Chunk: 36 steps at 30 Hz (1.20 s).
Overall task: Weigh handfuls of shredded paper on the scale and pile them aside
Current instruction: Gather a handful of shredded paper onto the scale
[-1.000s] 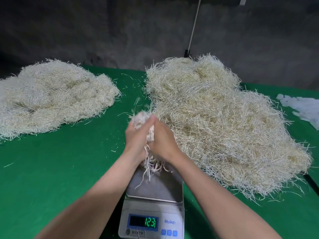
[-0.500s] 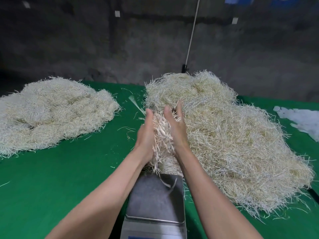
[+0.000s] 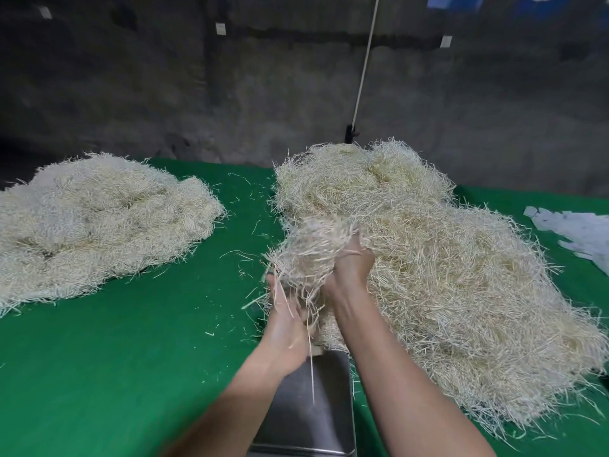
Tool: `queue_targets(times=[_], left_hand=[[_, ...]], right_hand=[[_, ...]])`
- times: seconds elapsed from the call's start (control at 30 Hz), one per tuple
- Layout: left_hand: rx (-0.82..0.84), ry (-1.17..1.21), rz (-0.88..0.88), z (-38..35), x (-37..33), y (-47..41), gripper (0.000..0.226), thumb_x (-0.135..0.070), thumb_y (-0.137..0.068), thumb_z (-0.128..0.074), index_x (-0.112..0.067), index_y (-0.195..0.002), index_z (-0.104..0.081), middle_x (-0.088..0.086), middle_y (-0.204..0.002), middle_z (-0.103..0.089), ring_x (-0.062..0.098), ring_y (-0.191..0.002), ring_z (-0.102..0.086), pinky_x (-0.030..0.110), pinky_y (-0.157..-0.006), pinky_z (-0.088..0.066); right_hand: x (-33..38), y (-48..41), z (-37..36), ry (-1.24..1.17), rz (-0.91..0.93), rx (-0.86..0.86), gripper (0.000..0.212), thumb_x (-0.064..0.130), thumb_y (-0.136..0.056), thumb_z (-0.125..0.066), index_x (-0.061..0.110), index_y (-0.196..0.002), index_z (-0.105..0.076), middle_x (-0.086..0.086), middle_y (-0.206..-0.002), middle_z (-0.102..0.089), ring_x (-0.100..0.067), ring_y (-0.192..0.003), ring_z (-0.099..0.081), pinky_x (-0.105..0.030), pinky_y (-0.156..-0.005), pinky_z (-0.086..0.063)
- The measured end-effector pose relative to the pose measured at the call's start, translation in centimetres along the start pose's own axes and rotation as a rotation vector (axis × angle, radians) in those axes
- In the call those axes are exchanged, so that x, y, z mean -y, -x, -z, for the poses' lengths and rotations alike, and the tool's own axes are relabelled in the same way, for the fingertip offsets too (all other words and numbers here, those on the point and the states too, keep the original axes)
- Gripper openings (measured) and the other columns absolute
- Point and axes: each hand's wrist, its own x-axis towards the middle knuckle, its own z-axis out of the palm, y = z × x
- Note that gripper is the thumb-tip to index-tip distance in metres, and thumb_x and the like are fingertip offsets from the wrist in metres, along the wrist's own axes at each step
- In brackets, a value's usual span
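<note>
Shredded paper handful (image 3: 313, 245), between left hand (image 3: 286, 324), right hand (image 3: 350, 268)

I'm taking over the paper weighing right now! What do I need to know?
The left hand and right hand both hold one handful above the far end of the scale, against the right pile.
The scale's pan is bare and its display is out of view, so I cannot tell if this handful was weighed.
The left pile lies apart on the table.
Left: weigh or pile this handful, then continue. Plenty of paper remains.
</note>
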Motion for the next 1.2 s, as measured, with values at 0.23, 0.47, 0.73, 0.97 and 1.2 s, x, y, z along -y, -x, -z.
queue_targets(times=[0.23, 0.47, 0.73, 0.97, 1.2], left_hand=[[-0.201, 0.169, -0.195, -1.0, -4.3, -1.1, 0.062, -0.057, -0.084, -0.054, 0.0, -0.11, -0.063, 0.018, -0.105, -0.069, 0.031, -0.093, -0.067, 0.043, -0.089, -0.052], [-0.237, -0.056, -0.192, -1.3, -2.5, -0.9, 0.046, -0.044, -0.101, -0.03, -0.009, -0.109, -0.058, 0.012, -0.089, -0.068, 0.023, -0.082, -0.066, 0.027, -0.069, -0.053], [-0.242, -0.043, -0.423, -2.6, -3.4, 0.4, 0.024, -0.022, -0.097, -0.046, -0.007, -0.101, -0.063, -0.001, -0.084, -0.063, 0.008, -0.071, -0.06, 0.021, -0.067, -0.049], [-0.401, -0.441, -0.56, -3.4, -4.9, 0.1, 0.046, -0.032, -0.099, -0.047, 0.001, -0.131, -0.044, 0.025, -0.129, -0.052, 0.039, -0.116, -0.053, 0.045, -0.089, -0.047], [-0.217, -0.132, -0.46, -2.8, -2.6, 1.1, 0.065, -0.056, -0.077, -0.052, -0.012, -0.124, -0.055, 0.004, -0.129, -0.056, 0.008, -0.107, -0.061, 0.031, -0.094, -0.047]], right_hand=[[-6.8, 3.3, 3.2, 0.628, 0.424, 0.332, 0.018, 0.025, -0.098, -0.046, 0.019, -0.111, -0.056, -0.003, -0.116, -0.06, -0.016, -0.101, -0.056, -0.035, -0.094, -0.048], [-3.6, 3.2, 2.3, 0.971, 0.728, 0.391, 0.054, 0.048, -0.089, -0.044, 0.039, -0.139, -0.028, 0.01, -0.155, -0.01, -0.009, -0.142, -0.006, -0.043, -0.117, -0.01], [-4.5, 5.0, 1.7, 0.874, 0.554, 0.559, 0.05, 0.052, -0.095, -0.036, 0.044, -0.144, -0.027, 0.019, -0.154, -0.017, 0.005, -0.135, -0.017, -0.03, -0.117, -0.015], [-4.2, 5.0, 1.9, 0.54, 0.482, 0.559, 0.034, 0.045, -0.096, -0.043, 0.049, -0.13, -0.046, 0.048, -0.117, -0.046, 0.026, -0.11, -0.041, 0.002, -0.086, -0.036], [-1.1, 0.4, 2.9, 0.059, -0.116, 0.053, 0.037, 0.044, -0.095, -0.047, 0.01, -0.111, -0.05, -0.007, -0.097, -0.058, -0.025, -0.101, -0.06, -0.036, -0.072, -0.055]])
